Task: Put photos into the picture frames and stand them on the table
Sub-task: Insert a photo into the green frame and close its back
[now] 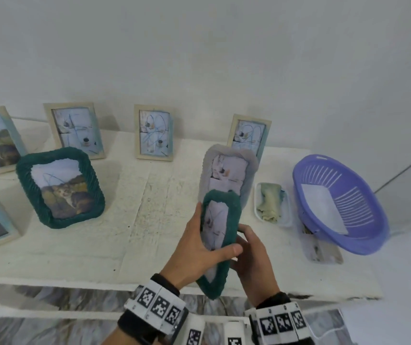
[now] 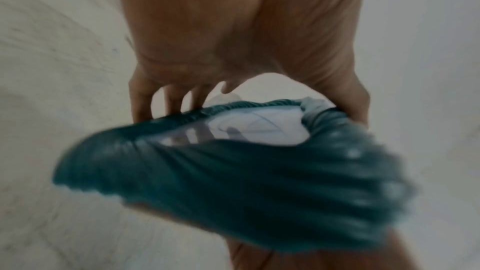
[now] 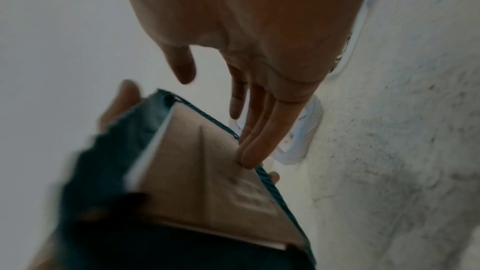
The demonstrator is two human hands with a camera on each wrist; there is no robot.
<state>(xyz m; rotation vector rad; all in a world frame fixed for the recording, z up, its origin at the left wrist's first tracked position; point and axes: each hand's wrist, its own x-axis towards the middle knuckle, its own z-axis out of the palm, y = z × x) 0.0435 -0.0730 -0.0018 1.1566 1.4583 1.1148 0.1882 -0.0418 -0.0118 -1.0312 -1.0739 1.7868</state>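
A dark green woven frame (image 1: 233,215) with a pale photo in it is held tilted above the table's (image 1: 137,220) front edge. My left hand (image 1: 197,245) grips it, thumb across the front and fingers along the far side. The left wrist view shows this green frame (image 2: 233,182) pinched between thumb and fingers (image 2: 155,102). My right hand (image 1: 254,265) is behind the frame. In the right wrist view its straight fingers (image 3: 257,137) touch the brown cardboard back (image 3: 197,171).
A grey woven frame (image 1: 226,170) stands just beyond my hands. Another green frame (image 1: 61,188) with a cat photo stands at the left. Several wooden frames (image 1: 154,132) line the wall. At the right are a purple basket (image 1: 341,202) and a white tray (image 1: 271,205) holding a cloth.
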